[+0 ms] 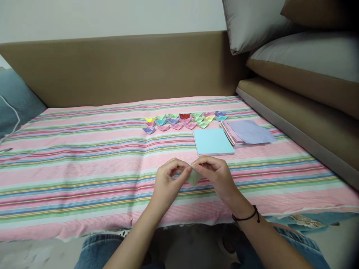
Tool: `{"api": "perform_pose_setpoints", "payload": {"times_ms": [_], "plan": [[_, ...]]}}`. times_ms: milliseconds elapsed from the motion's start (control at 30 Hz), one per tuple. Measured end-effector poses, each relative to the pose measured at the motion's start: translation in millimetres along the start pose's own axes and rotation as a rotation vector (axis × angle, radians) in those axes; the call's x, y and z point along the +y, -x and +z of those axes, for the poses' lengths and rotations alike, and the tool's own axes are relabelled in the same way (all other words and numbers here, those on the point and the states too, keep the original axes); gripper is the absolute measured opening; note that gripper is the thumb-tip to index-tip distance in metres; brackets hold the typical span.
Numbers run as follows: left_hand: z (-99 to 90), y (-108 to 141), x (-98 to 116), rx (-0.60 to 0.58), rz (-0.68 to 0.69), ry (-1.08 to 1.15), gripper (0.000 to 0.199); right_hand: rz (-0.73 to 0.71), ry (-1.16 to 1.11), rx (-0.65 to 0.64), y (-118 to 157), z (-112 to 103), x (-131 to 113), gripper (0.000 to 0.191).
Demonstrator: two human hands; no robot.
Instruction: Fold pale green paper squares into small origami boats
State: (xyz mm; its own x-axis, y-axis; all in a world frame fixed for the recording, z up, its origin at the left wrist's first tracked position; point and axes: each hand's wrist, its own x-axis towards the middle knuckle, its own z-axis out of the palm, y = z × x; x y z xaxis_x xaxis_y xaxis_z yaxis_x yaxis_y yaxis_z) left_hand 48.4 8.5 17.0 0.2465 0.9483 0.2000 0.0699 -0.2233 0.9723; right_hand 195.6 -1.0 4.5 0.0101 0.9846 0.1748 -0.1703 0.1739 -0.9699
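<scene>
A small, pale green folded piece of paper [194, 177] sits pinched between both hands just above the pink striped cloth [84, 168], held up off the surface so its flaps can be worked from either side. The left hand [167, 183] closes thumb and forefinger on the paper's left corner; the right hand [215, 175] curls over its top edge, fingertips gripping (a black cord circles that wrist). Just beyond the green paper lies a square stack of light blue paper sheets [213, 141], within easy reach, and beside that stack a fanned pile of pink and lilac sheets [248, 132]. Farther behind the green paper, finished little paper boats in many colours [183, 120] stand in rows, kept clear of the hands.
</scene>
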Motion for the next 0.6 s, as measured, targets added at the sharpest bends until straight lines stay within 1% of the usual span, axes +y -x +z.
{"api": "perform_pose_setpoints", "payload": {"times_ms": [133, 233, 367, 467, 600], "plan": [[-1.9, -0.8, 0.5, -0.026, 0.015, -0.059, 0.011, 0.002, -0.012, -0.028, 0.6, -0.6, 1.3, 0.011], [-2.3, -1.4, 0.8, -0.040, 0.017, -0.075, 0.011, -0.023, 0.041, -0.030, 1.3, -1.4, 2.3, 0.012], [-0.4, -1.1, -2.3, -0.034, -0.013, -0.017, 0.011, -0.079, 0.122, 0.007, 1.8, -2.6, 3.1, 0.009], [0.9, -0.8, -5.5, -0.013, -0.036, 0.026, 0.011, -0.087, 0.144, 0.032, 1.6, -3.3, 3.1, 0.007], [1.5, -0.9, -5.4, -0.010, -0.012, 0.036, 0.011, -0.092, 0.136, 0.022, 1.7, -4.0, 2.0, 0.006]]}}
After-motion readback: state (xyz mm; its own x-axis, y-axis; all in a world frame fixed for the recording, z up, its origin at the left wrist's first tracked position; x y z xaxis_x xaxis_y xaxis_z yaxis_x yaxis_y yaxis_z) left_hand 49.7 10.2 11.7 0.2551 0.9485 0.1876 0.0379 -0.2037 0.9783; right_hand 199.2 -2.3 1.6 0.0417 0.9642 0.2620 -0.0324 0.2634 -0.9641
